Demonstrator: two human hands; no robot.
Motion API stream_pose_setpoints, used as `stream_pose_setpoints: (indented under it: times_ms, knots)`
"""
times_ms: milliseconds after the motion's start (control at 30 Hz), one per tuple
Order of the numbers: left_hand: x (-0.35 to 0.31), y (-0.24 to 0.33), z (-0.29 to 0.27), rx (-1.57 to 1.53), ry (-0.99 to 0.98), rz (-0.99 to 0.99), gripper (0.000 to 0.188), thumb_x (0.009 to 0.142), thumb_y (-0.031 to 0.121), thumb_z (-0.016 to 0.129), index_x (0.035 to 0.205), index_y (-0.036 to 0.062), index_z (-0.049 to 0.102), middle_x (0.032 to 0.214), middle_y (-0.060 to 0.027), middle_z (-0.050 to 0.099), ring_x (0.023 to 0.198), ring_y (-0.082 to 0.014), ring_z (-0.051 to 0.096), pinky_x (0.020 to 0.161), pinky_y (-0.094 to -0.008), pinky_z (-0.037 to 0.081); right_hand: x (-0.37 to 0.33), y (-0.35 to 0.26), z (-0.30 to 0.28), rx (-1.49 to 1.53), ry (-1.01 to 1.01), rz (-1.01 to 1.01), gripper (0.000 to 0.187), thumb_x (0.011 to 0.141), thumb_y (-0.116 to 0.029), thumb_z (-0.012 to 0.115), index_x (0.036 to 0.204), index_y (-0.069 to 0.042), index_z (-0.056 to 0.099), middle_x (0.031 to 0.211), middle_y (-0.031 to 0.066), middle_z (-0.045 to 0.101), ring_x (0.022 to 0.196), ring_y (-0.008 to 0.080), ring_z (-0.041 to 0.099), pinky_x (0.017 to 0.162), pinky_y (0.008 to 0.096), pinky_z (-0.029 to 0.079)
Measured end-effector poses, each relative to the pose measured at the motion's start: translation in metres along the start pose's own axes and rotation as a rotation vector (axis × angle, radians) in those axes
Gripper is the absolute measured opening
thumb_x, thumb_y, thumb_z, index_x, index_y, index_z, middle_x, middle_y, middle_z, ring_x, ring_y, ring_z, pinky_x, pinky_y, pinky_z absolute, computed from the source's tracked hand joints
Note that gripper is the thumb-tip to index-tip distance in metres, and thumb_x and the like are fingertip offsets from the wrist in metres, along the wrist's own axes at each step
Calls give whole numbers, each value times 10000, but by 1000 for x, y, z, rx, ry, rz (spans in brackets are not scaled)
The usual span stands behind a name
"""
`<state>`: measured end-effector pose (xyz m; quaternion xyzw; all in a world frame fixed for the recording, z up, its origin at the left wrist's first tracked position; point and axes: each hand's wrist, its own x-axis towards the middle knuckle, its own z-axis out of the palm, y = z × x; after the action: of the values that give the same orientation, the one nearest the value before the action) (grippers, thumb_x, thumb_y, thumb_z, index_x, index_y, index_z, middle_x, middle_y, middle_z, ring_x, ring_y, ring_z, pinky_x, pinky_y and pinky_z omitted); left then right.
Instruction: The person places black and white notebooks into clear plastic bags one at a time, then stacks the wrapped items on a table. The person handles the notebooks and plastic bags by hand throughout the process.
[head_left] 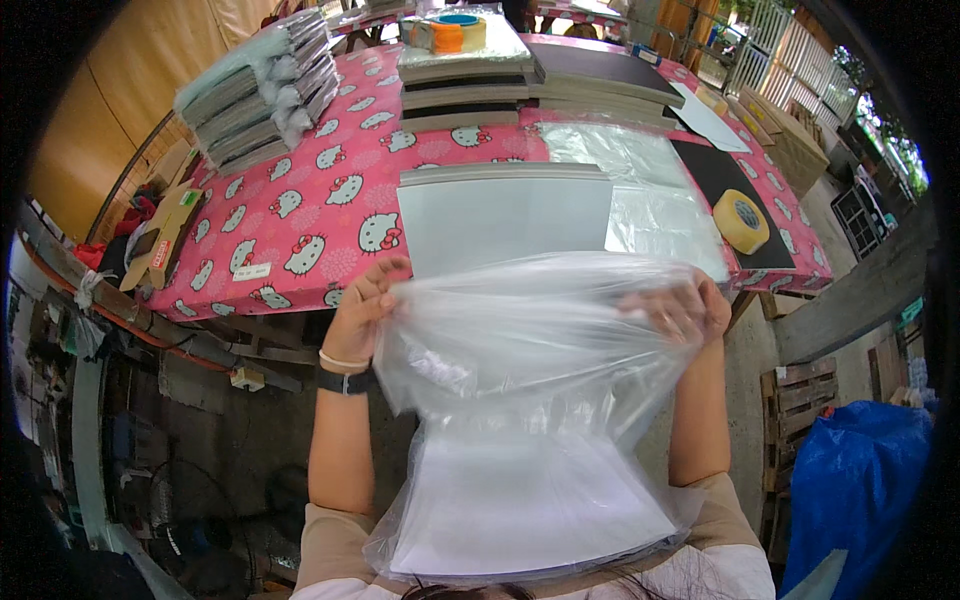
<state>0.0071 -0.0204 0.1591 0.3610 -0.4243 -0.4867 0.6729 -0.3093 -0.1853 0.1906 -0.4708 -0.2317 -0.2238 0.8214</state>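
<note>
Between my two hands a see-through plastic bag (540,350) is stretched wide along its upper edge. My left hand (365,312) pinches the bag at one side, fingers curled. On the other side my right hand (680,308) grips it, with some fingers showing blurred through the film. White sheets (525,505) lie in the lower part of the bag, close against my body. Just beyond the bag, a stack of pale grey-white boards (500,220) rests at the table's near edge.
A pink cartoon-cat cloth covers the table (300,215). Flat plastic bags (650,180) lie right of the boards, near a tape roll (741,221) on a black sheet (690,160). Wrapped stacks (260,95), more boards (465,85) and dark-topped boards (605,75) stand farther back. A blue tarp (860,480) is at lower right.
</note>
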Motion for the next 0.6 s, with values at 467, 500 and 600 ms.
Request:
stream_pose_setpoints:
  times_ms: [467, 500, 600]
  knots:
    - [46, 9, 21, 1369, 528, 922, 261, 646, -4, 593, 898, 61, 610, 721, -58, 539, 716, -237, 496, 684, -308, 390, 29, -4, -11, -1387, 959, 125, 229, 708, -40, 544, 932, -35, 595, 594, 28, 534, 473, 88, 421, 472, 243, 354]
    - [36, 11, 22, 1260, 498, 897, 241, 658, -8, 586, 887, 60, 613, 731, -58, 549, 720, -226, 501, 689, -310, 390, 22, -11, -7, -1170, 1003, 226, 191, 718, -59, 553, 900, -28, 601, 604, 14, 548, 471, 87, 425, 471, 243, 356]
    - [15, 21, 19, 63, 416, 87, 101, 755, 52, 525, 819, 21, 597, 774, -57, 585, 728, -177, 539, 714, -300, 414, 5, -32, -14, -399, 736, 450, 133, 750, -121, 565, 844, -31, 594, 680, -3, 566, 524, 74, 470, 501, 206, 381]
